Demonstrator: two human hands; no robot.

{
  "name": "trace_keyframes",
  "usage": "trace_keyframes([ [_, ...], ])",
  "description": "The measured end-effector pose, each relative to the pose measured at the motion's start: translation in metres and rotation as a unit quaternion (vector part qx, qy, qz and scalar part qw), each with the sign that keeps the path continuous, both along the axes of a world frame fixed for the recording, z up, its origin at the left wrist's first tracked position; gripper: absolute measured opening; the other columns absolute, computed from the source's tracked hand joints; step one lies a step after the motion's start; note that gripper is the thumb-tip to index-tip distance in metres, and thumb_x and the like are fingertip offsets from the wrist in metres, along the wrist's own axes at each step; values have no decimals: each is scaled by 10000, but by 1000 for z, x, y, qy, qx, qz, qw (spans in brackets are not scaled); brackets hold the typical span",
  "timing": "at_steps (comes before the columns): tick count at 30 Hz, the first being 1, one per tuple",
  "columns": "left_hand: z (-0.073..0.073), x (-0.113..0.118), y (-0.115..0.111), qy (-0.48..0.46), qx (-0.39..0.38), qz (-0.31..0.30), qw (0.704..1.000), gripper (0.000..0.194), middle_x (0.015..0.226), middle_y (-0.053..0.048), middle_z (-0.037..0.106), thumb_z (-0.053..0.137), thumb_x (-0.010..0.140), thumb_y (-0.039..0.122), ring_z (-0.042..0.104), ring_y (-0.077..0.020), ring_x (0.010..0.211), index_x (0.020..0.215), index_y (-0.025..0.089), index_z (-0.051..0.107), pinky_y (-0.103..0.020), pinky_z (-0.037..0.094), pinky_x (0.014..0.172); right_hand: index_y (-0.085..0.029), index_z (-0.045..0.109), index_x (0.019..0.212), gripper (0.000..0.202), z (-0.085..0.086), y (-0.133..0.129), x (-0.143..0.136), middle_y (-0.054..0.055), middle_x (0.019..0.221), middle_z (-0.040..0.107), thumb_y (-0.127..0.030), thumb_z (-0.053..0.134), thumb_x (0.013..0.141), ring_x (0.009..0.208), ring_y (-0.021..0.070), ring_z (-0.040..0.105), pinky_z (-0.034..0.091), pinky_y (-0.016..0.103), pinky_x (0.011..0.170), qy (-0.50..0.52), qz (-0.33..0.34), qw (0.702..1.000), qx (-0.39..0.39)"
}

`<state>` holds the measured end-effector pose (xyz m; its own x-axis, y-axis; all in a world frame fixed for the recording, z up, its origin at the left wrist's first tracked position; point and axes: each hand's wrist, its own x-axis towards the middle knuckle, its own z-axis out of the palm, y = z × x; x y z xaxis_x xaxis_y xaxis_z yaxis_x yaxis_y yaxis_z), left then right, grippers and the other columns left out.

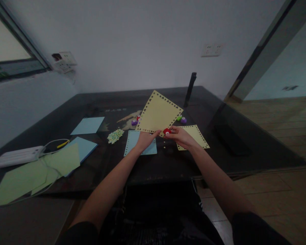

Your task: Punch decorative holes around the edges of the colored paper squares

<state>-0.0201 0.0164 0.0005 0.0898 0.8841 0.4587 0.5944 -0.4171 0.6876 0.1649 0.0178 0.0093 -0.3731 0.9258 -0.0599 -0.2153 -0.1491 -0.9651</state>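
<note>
A yellow sheet of paper (160, 112) with small shapes punched along its edges is held up tilted above the table. My left hand (146, 139) grips its lower edge, thumb in front and the other fingers hidden behind. In my right hand (180, 135) is a small red craft punch (167, 132), set at the sheet's lower corner. Beneath my left hand lies a blue sheet with punched edges (132, 143). Another punched yellow sheet (197, 136) rests on the table behind my right hand. Tiny cut-out bits lie below the red punch.
Purple and red punches (134, 122) sit left of the raised sheet, green and purple ones (183, 120) right. A pile of paper cut-outs (115, 135), blue paper (88, 125), green paper (28, 178) and a white power strip (17, 156) lie left. A black upright stand (190, 89) rises behind.
</note>
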Motion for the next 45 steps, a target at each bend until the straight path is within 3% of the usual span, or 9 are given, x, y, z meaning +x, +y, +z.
trace_keyframes([
  [12, 5, 2, -4, -28, 0, 6, 1000, 284, 1018, -52, 704, 630, 781, 283, 591, -214, 1094, 1057, 227, 657, -414, 368, 1045, -192, 608, 817, 317, -1, 0, 3, 23, 785, 677, -257, 799, 572, 748, 172, 662, 502, 364, 821, -6, 21, 1000, 20],
  [18, 2, 1, -1, -43, 5, -12, 999, 208, 1013, -47, 708, 614, 789, 285, 647, -206, 971, 965, 202, 686, -364, 462, 940, -196, 616, 886, 340, 3, -2, 3, 32, 838, 674, -295, 780, 605, 749, 159, 643, 508, 328, 747, -14, 44, 999, 26],
  [24, -3, 0, 2, -52, -17, -32, 998, 243, 932, -39, 726, 618, 776, 352, 668, -216, 874, 934, 183, 696, -346, 513, 828, -197, 585, 900, 360, -2, 1, 2, 13, 828, 650, -294, 780, 614, 704, 120, 608, 476, 273, 678, 10, 25, 999, 20],
  [32, 0, 6, -3, -64, -3, -19, 998, 290, 1001, -59, 710, 636, 770, 285, 605, -226, 1062, 1043, 193, 662, -393, 408, 996, -196, 572, 819, 261, -3, 1, -1, 5, 804, 589, -271, 758, 652, 683, 103, 553, 438, 264, 633, 20, 28, 999, 12],
  [45, 1, 6, -3, -87, -2, -22, 996, 358, 960, -86, 714, 639, 768, 282, 611, -237, 1051, 1104, 158, 621, -409, 404, 995, -187, 607, 812, 262, -1, 0, -2, 2, 811, 593, -237, 774, 616, 679, 97, 542, 446, 262, 655, 45, 19, 999, -10],
])
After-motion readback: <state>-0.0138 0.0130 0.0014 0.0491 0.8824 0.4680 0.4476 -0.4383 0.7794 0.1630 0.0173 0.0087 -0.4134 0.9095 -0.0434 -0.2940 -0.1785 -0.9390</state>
